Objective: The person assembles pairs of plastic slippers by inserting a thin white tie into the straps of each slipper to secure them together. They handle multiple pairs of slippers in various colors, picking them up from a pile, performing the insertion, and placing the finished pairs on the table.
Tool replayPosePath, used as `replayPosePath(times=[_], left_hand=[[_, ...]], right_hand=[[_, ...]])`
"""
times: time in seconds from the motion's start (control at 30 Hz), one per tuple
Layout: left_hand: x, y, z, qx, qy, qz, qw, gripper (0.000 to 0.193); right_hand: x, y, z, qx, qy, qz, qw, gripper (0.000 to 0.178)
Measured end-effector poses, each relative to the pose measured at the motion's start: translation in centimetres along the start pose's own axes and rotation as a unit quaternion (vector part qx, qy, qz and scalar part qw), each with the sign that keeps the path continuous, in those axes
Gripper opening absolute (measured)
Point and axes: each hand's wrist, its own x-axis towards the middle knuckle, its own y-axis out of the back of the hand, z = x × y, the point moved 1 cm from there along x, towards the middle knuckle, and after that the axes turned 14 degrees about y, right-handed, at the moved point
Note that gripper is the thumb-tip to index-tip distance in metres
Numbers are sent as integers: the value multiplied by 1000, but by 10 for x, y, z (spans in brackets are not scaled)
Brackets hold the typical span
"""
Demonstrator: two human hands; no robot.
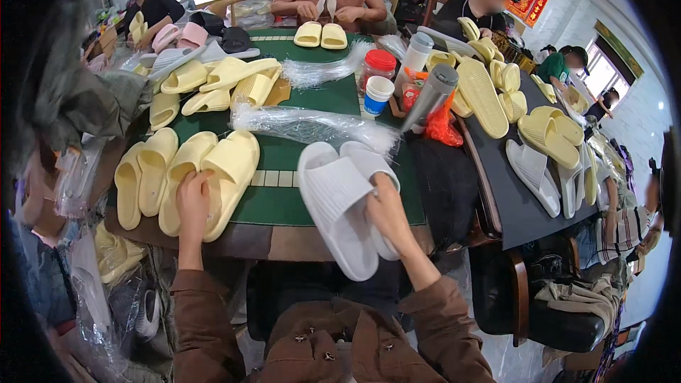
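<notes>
Held up over the table's near edge is a pair of light grey slippers, ribbed across the strap. My right hand grips them from the right, thumb on top and the other fingers hidden behind. My left hand is closed at the inner edges of a pale yellow pair of slippers, which lies on the table; its fingertips are partly hidden there. Just left of that pair sits another, smaller yellow pair.
The green-topped table bears bundles of clear plastic strips, a pile of yellow slippers, a red-lidded jar, a paper cup and a steel flask. A dark side table holds more slippers. Several people work around.
</notes>
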Motion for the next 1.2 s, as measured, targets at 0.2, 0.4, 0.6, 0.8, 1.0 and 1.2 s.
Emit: replayPosePath(times=[0.2,0.4,0.6,0.8,1.0,1.2], left_hand=[[-15,-10,18,104,-6,72,992,32],[-54,1,87,-32,-44,71,996,34],[-90,-33,151,-155,-134,-116,972,41],[-65,-63,143,-159,-142,-126,969,46],[-44,-63,126,-203,-85,-176,959,45],[-57,-74,137,-217,-74,-130,965,43]], right_hand=[[-6,-38,7,108,-24,35,993,39],[-13,-31,14,292,-143,13,946,40],[-25,-15,16,336,-118,-5,934,25],[-35,31,8,170,-145,-39,974,24],[-38,38,13,-94,-64,-43,993,45],[-40,19,27,-89,-42,-65,993,58]])
